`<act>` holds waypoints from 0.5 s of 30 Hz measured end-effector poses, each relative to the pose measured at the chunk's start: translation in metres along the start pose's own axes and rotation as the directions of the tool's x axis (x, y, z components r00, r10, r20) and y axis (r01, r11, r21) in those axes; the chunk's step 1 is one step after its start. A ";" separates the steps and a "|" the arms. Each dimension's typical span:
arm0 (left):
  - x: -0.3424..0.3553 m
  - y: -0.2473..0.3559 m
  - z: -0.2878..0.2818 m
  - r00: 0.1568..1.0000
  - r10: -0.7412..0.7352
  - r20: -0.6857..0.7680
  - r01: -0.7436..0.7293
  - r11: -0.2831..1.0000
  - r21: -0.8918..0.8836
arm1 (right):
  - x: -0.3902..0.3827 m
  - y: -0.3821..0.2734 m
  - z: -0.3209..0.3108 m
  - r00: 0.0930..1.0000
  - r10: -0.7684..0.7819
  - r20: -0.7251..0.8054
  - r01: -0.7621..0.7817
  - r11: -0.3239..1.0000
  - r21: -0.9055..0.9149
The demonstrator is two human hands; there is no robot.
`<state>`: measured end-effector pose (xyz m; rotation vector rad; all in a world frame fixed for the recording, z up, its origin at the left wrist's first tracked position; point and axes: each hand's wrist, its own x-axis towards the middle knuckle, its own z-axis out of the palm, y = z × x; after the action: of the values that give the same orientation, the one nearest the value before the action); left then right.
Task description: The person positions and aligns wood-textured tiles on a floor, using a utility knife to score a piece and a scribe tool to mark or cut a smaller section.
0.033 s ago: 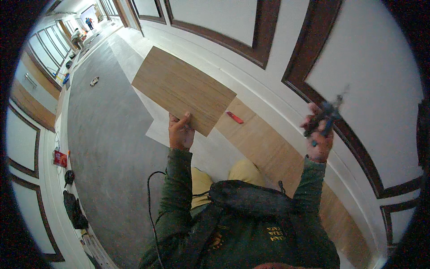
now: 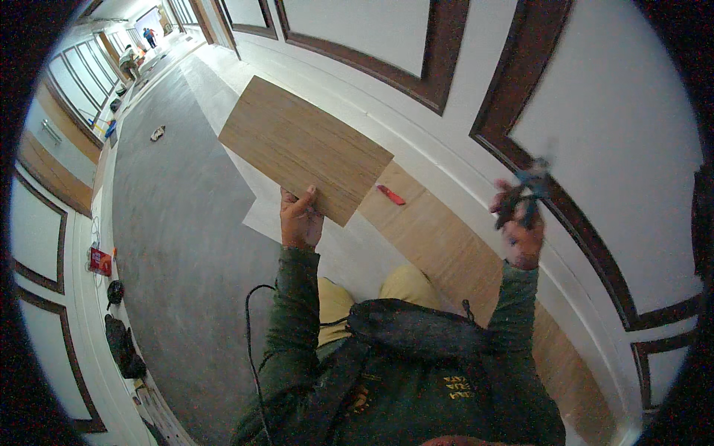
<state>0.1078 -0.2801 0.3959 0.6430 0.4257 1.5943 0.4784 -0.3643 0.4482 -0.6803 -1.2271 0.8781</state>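
A rectangular wood-grain plank (image 2: 305, 141) is raised in front of me, gripped at its near edge by my left hand (image 2: 300, 217). My right hand (image 2: 519, 230), off to the right near the wall panelling, is closed on a blurred dark-and-blue metal hand tool (image 2: 531, 189), possibly snips or pliers. A red cutter (image 2: 390, 195) lies beyond the plank's right corner, on laid wood-look flooring (image 2: 446, 253). My knees rest low in view, with a pale sheet under and ahead of them.
Framed white wall panels (image 2: 573, 97) run along the right. Grey floor (image 2: 186, 223) stretches down the corridor, with a small crumpled item (image 2: 158, 133). A red box (image 2: 100, 260), dark bags (image 2: 123, 346) and cables line the left wall. Two people (image 2: 128, 63) are far ahead.
My right hand and its tool have shifted slightly to the left. My left hand and the plank look the same.
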 end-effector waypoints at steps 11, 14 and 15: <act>-0.007 -0.001 -0.016 0.994 0.035 -0.099 -0.024 0.994 0.106 | -0.002 0.081 0.041 0.809 0.475 0.346 -0.188 0.767 -0.613; -0.006 -0.004 -0.019 0.986 0.067 -0.151 -0.054 0.995 0.088 | 0.008 0.096 0.042 0.777 0.496 0.387 -0.182 0.766 -0.617; -0.006 -0.006 -0.023 0.985 0.061 -0.162 -0.047 0.995 0.089 | 0.007 0.106 0.039 0.764 0.508 0.397 -0.203 0.774 -0.600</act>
<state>0.0984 -0.2835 0.3731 0.5931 0.6051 1.6953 0.4199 -0.3051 0.3716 -1.2086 -1.9340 1.1212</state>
